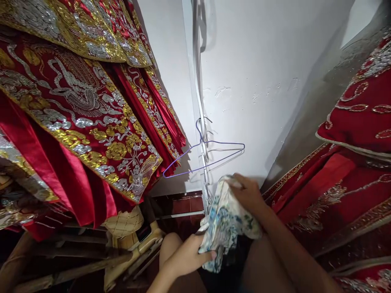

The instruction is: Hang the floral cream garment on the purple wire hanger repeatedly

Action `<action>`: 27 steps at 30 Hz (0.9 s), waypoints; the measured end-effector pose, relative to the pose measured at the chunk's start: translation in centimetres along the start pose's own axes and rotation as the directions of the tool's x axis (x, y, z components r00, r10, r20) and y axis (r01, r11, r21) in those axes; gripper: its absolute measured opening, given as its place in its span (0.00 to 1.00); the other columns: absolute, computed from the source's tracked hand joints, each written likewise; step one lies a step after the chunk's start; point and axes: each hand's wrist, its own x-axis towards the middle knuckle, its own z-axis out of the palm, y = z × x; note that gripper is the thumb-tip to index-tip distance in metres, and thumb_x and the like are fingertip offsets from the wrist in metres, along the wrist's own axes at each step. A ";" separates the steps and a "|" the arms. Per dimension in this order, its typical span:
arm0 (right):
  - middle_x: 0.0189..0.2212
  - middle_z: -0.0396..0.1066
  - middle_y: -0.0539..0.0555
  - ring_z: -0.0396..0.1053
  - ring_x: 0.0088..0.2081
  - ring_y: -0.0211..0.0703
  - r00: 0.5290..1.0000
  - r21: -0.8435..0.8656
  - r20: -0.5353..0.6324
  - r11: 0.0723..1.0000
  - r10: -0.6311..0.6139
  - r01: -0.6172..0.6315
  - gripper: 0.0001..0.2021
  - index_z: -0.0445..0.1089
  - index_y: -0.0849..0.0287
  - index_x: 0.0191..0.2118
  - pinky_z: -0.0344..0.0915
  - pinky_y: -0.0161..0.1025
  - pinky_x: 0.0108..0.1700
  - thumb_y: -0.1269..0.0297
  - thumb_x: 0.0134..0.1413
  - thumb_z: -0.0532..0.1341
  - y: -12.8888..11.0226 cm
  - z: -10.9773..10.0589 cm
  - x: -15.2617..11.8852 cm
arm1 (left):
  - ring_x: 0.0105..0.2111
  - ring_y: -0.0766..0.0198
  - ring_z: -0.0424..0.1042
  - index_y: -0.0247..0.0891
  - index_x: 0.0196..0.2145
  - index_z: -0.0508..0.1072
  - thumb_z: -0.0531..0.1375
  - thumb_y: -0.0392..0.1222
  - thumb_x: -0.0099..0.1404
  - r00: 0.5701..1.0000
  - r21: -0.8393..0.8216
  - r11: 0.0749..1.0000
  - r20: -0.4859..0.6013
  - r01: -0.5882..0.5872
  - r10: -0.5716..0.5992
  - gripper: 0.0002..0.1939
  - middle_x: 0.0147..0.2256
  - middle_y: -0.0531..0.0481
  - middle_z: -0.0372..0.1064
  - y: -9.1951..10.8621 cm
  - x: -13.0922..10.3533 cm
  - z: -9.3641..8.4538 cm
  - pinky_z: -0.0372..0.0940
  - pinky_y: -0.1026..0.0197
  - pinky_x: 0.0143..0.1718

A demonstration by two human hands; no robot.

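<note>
Between my hands is a bunched piece of thin cloth (224,221), white with blue and green patterning, held above my lap. My left hand (191,254) grips its lower left edge, thumb lying across the front. At the upper right, my right hand (249,193) has its fingers closed on the cloth's top. What kind of garment it is, the folds do not show. A bare purple wire hanger (214,142) hangs beyond my hands on a thin white rack (198,81) against the wall.
Red garments with gold and silver sequins (91,110) hang at the left. More red embroidered garments (351,171) are at the right. A bamboo chair (131,260) stands at the lower left, beside a woven tan item (124,223). A white wall (253,53) rises ahead.
</note>
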 end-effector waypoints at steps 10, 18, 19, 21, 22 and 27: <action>0.32 0.72 0.56 0.68 0.33 0.48 0.986 -0.283 0.091 0.945 -0.141 0.162 0.11 0.66 0.57 0.39 0.60 0.39 0.35 0.56 0.65 0.53 2.5 3.0 9.3 | 0.28 0.53 0.71 0.42 0.30 0.76 0.52 0.48 0.69 0.907 0.603 0.744 -0.421 0.287 -0.009 0.16 0.23 0.46 0.69 0.2 0.2 -13.2 0.57 0.62 0.29; 0.39 0.76 0.58 0.73 0.40 0.54 0.955 -0.307 0.269 0.929 -0.125 0.208 0.13 0.72 0.57 0.42 0.64 0.41 0.38 0.56 0.65 0.54 4.0 2.0 8.3 | 0.53 0.50 0.72 0.38 0.53 0.73 0.44 0.45 0.72 0.907 0.571 0.763 -0.418 0.304 -0.049 0.22 0.51 0.39 0.74 -0.5 1.8 -15.5 0.63 0.52 0.53; 0.38 0.76 0.58 0.72 0.38 0.53 0.954 -0.331 0.274 0.919 -0.125 0.215 0.12 0.72 0.57 0.40 0.64 0.41 0.37 0.56 0.65 0.55 3.9 1.6 8.0 | 0.55 0.51 0.70 0.36 0.54 0.72 0.43 0.45 0.72 0.903 0.554 0.798 -0.429 0.238 0.028 0.23 0.54 0.38 0.72 -0.5 2.3 -15.4 0.61 0.52 0.57; 0.35 0.74 0.57 0.71 0.35 0.50 0.949 -0.383 0.289 0.894 -0.123 0.233 0.11 0.72 0.57 0.37 0.62 0.40 0.35 0.57 0.64 0.56 3.7 1.1 7.4 | 0.59 0.51 0.67 0.33 0.56 0.70 0.44 0.45 0.72 0.878 0.540 0.832 -0.451 0.126 0.160 0.24 0.57 0.37 0.70 0.2 3.4 -14.9 0.58 0.50 0.62; 0.34 0.73 0.56 0.70 0.34 0.49 0.949 -0.402 0.291 0.885 -0.121 0.236 0.10 0.72 0.57 0.37 0.60 0.40 0.34 0.58 0.63 0.56 3.7 0.8 7.1 | 0.60 0.50 0.66 0.32 0.56 0.70 0.45 0.45 0.72 0.864 0.539 0.838 -0.458 0.083 0.208 0.24 0.58 0.37 0.69 0.8 3.9 -14.7 0.57 0.50 0.63; 0.32 0.68 0.55 0.67 0.32 0.46 0.955 -0.365 0.277 0.907 -0.109 0.210 0.15 0.70 0.57 0.32 0.58 0.39 0.32 0.55 0.65 0.54 4.5 -0.3 6.4 | 0.47 0.50 0.74 0.36 0.39 0.75 0.48 0.48 0.71 0.892 0.563 0.827 -0.376 0.006 0.250 0.19 0.46 0.39 0.76 3.6 5.5 -14.4 0.66 0.51 0.52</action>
